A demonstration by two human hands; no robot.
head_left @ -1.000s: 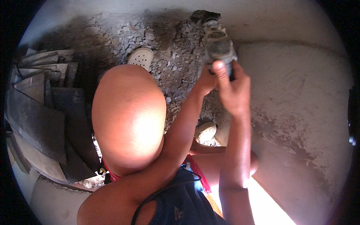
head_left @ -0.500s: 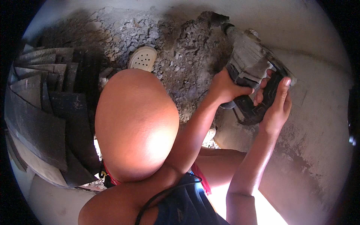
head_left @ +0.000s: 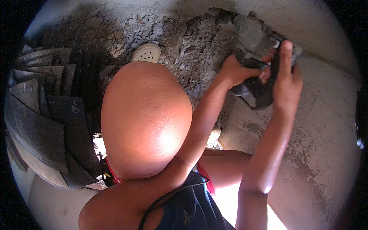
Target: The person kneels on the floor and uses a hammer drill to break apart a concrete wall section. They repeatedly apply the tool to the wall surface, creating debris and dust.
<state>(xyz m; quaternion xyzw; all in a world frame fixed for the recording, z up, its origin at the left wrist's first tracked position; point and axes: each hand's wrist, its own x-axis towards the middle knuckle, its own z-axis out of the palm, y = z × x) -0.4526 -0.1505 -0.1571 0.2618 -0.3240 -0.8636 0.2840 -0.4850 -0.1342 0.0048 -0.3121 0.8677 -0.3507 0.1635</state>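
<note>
A dusty grey and black hammer drill [head_left: 253, 40] is in both my hands, at the upper right. Its front end reaches the broken ground at the foot of the wall; the tip is lost in shadow there. My left hand [head_left: 237, 72] is closed around the underside of the tool's body. My right hand [head_left: 287, 82] wraps the rear handle, with the thumb lying along its back and fingertips showing through the grip opening. Broken rubble [head_left: 149, 28] lies left of the tool's front end.
Stacked dark curved sheets or tiles [head_left: 34, 119] stand at the left. My bent knee [head_left: 145, 119] fills the middle, with a beige clog [head_left: 147, 53] beyond it on the rubble. A second beige clog [head_left: 214, 135] shows below my left forearm. A plastered wall [head_left: 322, 99] runs along the right.
The hammer drill and both my hands have moved farther away and tilted, the right hand shifting slightly right. My knee has swung a little to the right. The grip on the tool is kept.
</note>
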